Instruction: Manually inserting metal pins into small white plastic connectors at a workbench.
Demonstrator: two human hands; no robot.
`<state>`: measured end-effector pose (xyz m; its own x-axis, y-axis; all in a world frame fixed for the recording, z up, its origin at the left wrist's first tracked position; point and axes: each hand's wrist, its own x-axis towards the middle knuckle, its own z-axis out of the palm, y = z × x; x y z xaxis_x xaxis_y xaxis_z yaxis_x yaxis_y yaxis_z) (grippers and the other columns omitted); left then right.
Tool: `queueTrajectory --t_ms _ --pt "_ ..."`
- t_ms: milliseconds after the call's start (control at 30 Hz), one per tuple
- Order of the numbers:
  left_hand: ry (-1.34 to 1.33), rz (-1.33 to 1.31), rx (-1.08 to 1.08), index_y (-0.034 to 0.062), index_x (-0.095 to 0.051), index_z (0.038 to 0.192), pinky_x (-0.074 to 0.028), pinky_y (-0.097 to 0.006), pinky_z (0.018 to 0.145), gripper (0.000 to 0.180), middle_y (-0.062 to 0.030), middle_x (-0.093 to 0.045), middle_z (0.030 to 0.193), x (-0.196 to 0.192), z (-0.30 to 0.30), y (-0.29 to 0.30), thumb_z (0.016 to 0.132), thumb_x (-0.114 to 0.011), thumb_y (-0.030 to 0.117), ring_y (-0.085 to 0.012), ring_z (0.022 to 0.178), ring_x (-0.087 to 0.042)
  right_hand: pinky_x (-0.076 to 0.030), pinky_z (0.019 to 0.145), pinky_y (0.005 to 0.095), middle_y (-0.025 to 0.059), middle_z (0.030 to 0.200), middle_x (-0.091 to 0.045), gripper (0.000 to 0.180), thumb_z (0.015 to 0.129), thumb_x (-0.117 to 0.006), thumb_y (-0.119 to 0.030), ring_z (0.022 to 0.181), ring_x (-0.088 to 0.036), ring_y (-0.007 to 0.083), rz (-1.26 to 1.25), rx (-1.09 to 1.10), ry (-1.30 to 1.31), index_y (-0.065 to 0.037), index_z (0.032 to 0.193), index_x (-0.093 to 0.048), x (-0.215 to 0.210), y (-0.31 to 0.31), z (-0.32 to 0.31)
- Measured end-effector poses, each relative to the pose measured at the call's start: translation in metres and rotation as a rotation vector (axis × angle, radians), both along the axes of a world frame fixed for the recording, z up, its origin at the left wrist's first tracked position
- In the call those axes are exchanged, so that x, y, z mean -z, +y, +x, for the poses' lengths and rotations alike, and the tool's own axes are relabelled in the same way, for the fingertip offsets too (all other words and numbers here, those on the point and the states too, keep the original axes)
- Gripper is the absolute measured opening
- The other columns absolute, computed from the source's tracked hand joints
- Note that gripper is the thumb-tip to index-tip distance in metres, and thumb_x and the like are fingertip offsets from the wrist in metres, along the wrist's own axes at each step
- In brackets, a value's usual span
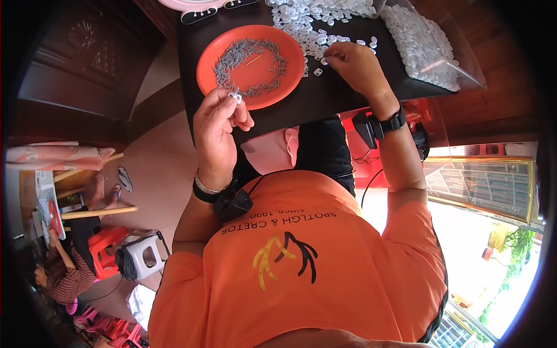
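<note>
Between thumb and fingertips, my left hand (217, 124) pinches a small white plastic piece (235, 97) with holes, at the near edge of an orange plate (207, 64). A ring of small grey nail-like pieces (232, 53) lies on that plate, with a thin yellowish stick (253, 59) in its middle. To the right, my right hand (357, 64) reaches over the dark table with thumb and forefinger closed together beside loose white plastic pieces (318, 72). Whatever sits between those right fingertips is too small to make out.
A clear box (426, 49) full of white pieces stands at the dark table's (325, 100) right. More pieces spread along the back. Red (107, 249) and white stools (148, 258) stand at lower left, near another person (67, 275) at a small table.
</note>
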<state>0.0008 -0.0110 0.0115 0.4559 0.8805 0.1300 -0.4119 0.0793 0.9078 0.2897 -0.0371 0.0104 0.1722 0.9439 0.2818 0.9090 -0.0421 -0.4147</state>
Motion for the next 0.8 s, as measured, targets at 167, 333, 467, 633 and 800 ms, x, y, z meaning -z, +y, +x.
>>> queueTrajectory --t_ms 167,333,467,633,800 --pt "0.009 0.011 -0.003 0.0024 -0.053 0.082 -0.041 -0.024 0.057 0.018 -0.0032 -0.052 0.067 0.001 -0.001 -0.002 0.091 -0.046 0.016 -0.0131 0.060 -0.052 -0.050 0.068 0.0359 0.0119 0.082 -0.066 0.021 0.079 -0.065 -0.024 0.076 -0.065 0.0265 0.056 0.001 -0.193 -0.006 0.091 -0.067 0.007 0.021 0.001" --pt "0.013 -0.006 0.003 0.0022 -0.053 0.082 -0.041 -0.024 0.057 0.018 -0.0031 -0.052 0.067 0.001 -0.002 -0.004 0.091 -0.046 0.016 -0.0129 0.060 -0.052 -0.051 0.071 0.0382 0.0111 0.081 -0.067 0.021 0.075 -0.062 -0.021 0.079 -0.064 0.0301 0.050 -0.006 -0.106 -0.008 0.090 -0.067 0.009 0.030 0.001" --pt "0.018 -0.021 -0.007 0.0021 -0.053 0.082 -0.041 -0.024 0.057 0.018 -0.0029 -0.052 0.067 0.001 -0.003 -0.005 0.091 -0.046 0.016 -0.0126 0.060 -0.052 -0.051 0.070 0.0371 0.0133 0.080 -0.066 0.023 0.074 -0.064 -0.016 0.078 -0.064 0.0303 0.040 -0.063 0.014 -0.008 0.095 -0.066 0.010 0.031 0.003" --pt "0.027 -0.001 0.003 0.0017 -0.053 0.081 -0.040 -0.024 0.056 0.017 -0.0021 -0.050 0.065 0.001 0.001 -0.007 0.091 -0.047 0.015 -0.0116 0.059 -0.051 -0.049 0.068 0.0282 0.0057 0.082 -0.067 0.021 0.080 -0.065 -0.014 0.076 -0.064 0.0179 0.068 -0.173 0.505 -0.004 0.098 -0.065 0.003 0.025 -0.003" --pt "0.070 0.052 0.001 0.0014 -0.053 0.078 -0.038 -0.023 0.053 0.020 0.0001 -0.045 0.061 -0.003 0.010 -0.008 0.090 -0.050 0.017 -0.0092 0.054 -0.047 -0.046 0.069 0.0201 -0.0001 0.088 -0.064 0.020 0.084 -0.066 -0.011 0.075 -0.058 0.0067 -0.091 -0.353 1.165 -0.003 0.102 -0.063 -0.020 0.004 -0.042"
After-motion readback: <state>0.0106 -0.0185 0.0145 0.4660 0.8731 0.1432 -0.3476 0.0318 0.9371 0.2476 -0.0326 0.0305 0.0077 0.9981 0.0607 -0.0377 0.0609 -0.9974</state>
